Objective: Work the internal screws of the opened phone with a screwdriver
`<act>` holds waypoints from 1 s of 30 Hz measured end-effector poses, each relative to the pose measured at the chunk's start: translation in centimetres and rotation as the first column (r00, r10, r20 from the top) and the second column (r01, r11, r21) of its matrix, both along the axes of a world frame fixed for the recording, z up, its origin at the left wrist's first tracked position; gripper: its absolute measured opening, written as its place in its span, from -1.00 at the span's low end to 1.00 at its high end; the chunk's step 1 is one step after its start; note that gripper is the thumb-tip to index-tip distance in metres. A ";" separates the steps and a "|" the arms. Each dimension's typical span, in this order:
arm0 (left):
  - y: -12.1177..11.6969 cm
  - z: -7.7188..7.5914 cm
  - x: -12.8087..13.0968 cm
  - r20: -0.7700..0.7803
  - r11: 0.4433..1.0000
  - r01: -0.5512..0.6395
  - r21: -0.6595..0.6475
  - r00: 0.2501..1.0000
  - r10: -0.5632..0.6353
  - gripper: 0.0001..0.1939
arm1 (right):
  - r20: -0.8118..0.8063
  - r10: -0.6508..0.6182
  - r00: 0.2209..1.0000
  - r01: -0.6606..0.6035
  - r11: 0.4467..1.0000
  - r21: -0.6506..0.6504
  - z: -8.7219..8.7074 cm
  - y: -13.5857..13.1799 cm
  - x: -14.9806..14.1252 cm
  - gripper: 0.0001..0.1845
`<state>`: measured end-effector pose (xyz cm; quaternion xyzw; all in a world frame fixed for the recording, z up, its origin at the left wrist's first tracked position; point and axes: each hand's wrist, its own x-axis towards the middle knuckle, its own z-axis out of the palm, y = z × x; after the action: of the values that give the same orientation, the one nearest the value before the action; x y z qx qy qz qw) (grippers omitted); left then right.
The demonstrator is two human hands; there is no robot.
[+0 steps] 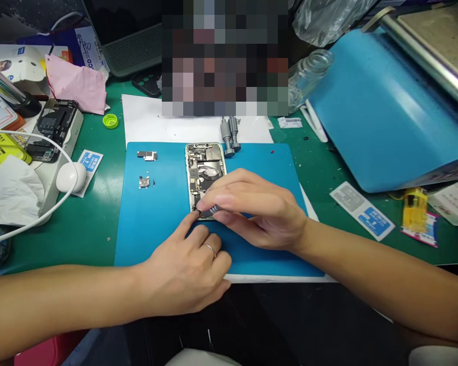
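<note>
An opened smartphone lies on the blue mat, its inner boards and metal plates showing. My right hand is over the phone's lower half, thumb and fingers closed around a small grey screwdriver that is mostly hidden. The screwdriver points at the phone's lower left corner. My left hand reaches in from below, its index fingertip at the phone's bottom edge. Its other fingers are loosely bent, and nothing shows in them. Left of the phone lie a small metal bracket and another small metal part beside tiny pieces.
Two grey screwdrivers lie beyond the phone. At the left, another opened phone rests on a white box near a white cable. A blue machine stands at the right, close to a glass jar. A green cap lies on the table.
</note>
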<state>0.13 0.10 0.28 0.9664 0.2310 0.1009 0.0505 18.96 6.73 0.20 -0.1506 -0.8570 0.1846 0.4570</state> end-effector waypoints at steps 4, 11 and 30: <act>0.1 0.0 0.0 0.012 1.000 0.000 -0.005 1.000 0.000 -0.74 | 0.005 -0.006 1.000 0.006 1.000 0.006 -0.2 0.2 0.3 -0.33; 0.3 -0.1 0.1 0.022 1.000 0.016 0.014 1.000 -0.016 -0.74 | -0.008 0.018 1.000 -0.018 1.000 -0.021 -0.1 0.2 0.2 -0.24; 0.3 -0.1 -0.1 -0.004 1.000 0.017 -0.011 1.000 -0.017 -0.72 | -0.070 -0.089 0.994 0.089 0.996 0.006 0.0 0.1 0.2 -0.29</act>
<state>0.03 0.38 0.23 0.9682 0.2234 0.0973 0.0562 19.20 6.84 0.19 -0.1800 -0.8339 0.1651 0.4950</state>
